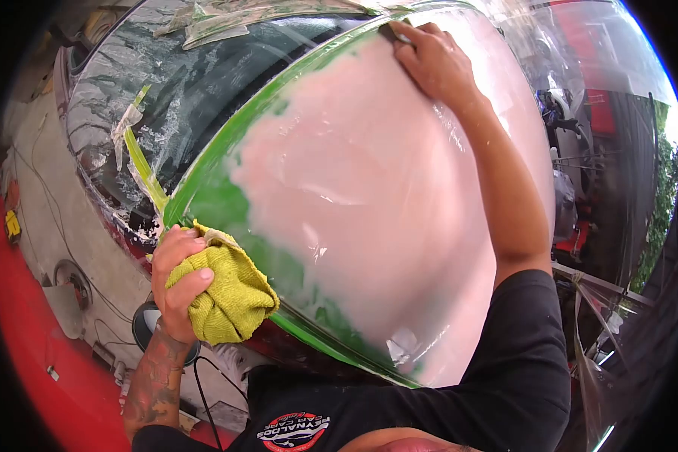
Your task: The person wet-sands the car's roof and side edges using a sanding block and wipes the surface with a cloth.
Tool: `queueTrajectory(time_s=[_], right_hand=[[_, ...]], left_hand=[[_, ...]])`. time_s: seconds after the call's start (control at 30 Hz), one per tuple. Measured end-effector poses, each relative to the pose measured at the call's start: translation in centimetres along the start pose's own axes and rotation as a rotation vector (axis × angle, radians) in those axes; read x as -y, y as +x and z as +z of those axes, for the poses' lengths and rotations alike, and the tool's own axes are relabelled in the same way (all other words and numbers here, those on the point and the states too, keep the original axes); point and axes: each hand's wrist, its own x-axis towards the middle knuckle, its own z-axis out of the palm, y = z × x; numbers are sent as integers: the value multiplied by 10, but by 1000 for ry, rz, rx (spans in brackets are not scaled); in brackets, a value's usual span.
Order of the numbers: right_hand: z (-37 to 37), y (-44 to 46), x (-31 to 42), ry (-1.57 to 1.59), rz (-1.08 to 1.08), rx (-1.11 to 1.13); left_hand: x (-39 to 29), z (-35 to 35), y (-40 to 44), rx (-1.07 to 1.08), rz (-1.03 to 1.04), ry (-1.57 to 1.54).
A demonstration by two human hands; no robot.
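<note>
A large curved car panel fills the middle of the view, wet and shiny, with pale pink over most of it and green along its left and lower edges. My right hand reaches to the far edge of the panel, its fingers closed on a dark flat sanding pad pressed against the surface. Most of the pad is hidden under the hand. At the near left corner, my left hand grips a bunched yellow-green cloth.
Left of the panel lies the car's window glass, with streaked film and peeling masking tape. A round black lamp-like object and cables sit on the floor below. Clear plastic sheeting hangs at the right.
</note>
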Motion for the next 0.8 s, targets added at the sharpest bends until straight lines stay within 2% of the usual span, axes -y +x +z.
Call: queueTrajectory(time_s=[0.1,0.17,0.2,0.23,0.3,0.33,0.4,0.43,0.5,0.63,0.7,0.73,0.8], right_hand=[[20,40,-64,-114,120,-1],[17,59,-82,141,112,18],[50,83,-131,163,99,24],[103,120,-209,-517,-359,54],[55,90,-140,176,117,33],[44,81,-130,179,109,37],[29,73,-103,-37,122,168],[28,58,-84,-30,104,173],[16,15,-17,22,48,0],[-5,-57,101,146,-150,-87],[-14,-95,158,236,-269,-189],[-23,-115,188,280,-268,-110],[-28,-141,212,317,-424,-23]], left_hand=[[-4,-1,2,9,-22,-2],[-3,1,1,13,-26,8],[-3,0,1,14,-28,8],[-3,0,0,13,-26,9],[-2,0,3,5,-22,10],[-3,1,3,2,-24,3],[-3,1,6,-4,-22,11],[-4,0,7,1,-11,7],[-6,-1,10,-2,-13,18],[-7,0,14,-21,18,19],[-5,4,13,-102,37,-24],[-4,4,13,-105,47,-23],[-5,3,11,-97,48,-17]])
